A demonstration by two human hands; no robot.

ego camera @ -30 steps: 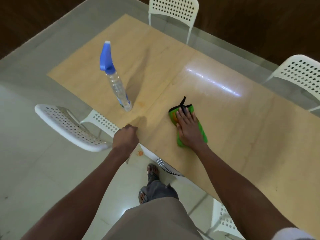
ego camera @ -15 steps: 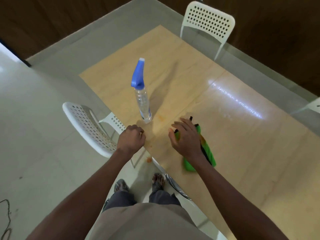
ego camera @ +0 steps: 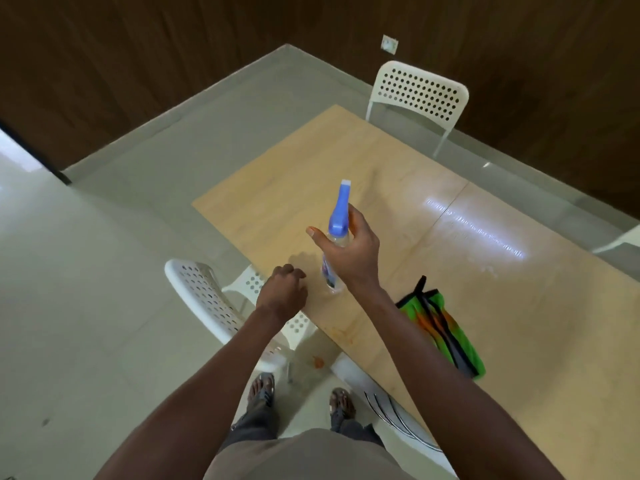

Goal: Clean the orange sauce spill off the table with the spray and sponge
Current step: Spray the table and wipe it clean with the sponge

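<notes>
A clear spray bottle [ego camera: 333,271] with a blue trigger head stands on the wooden table [ego camera: 526,341] near its front left edge. My right hand [ego camera: 349,251] wraps the bottle's neck from the right, thumb sticking out to the left. Curled into a fist, my left hand [ego camera: 284,292] rests at the table edge just left of the bottle and holds nothing. The green sponge cloth [ego camera: 438,329], with black straps and orange stains, lies alone to the right of my right forearm. A faint orange sauce smear [ego camera: 341,332] marks the table edge.
A white perforated chair [ego camera: 207,299] stands tucked at the near left edge, another [ego camera: 419,91] at the far end. An orange drop [ego camera: 318,362] lies on the floor tiles by my feet. Dark wood walls surround the room.
My right hand left the green sponge cloth and moved left to the spray bottle's neck. My left fist stayed at the table edge. The camera view shifted right and back.
</notes>
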